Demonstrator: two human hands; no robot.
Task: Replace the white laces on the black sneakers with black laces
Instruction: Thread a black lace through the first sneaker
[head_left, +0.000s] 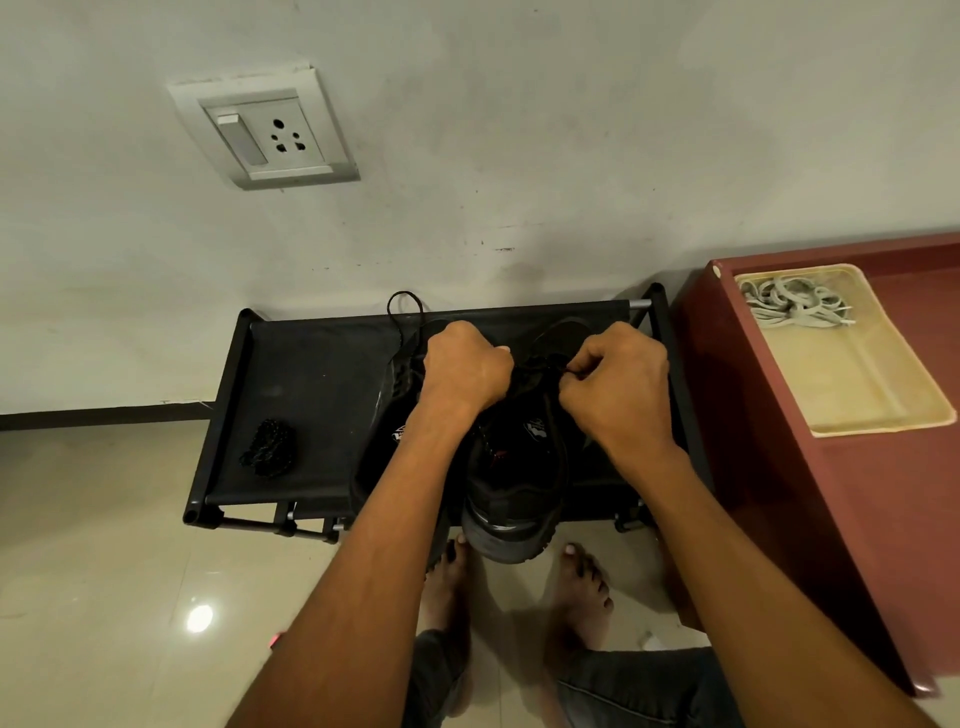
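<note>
Two black sneakers stand side by side on a black fabric shoe rack (311, 374). The right sneaker (511, 483) has its heel toward me and overhangs the rack's front edge. The left sneaker (387, 415) is mostly hidden under my left forearm. My left hand (465, 366) is closed over the right sneaker's lacing area. My right hand (618, 382) pinches a thin black lace (540, 368) stretched between both hands. A loop of black lace (402, 306) sticks up behind the left sneaker. A bundled black lace (269, 448) lies on the rack's left part.
A cream plastic tray (857, 384) on a maroon cabinet (831, 519) at the right holds the white laces (795, 301). A wall with a switch socket (265, 135) stands right behind the rack. My bare feet (582, 587) are on the tiled floor below the rack.
</note>
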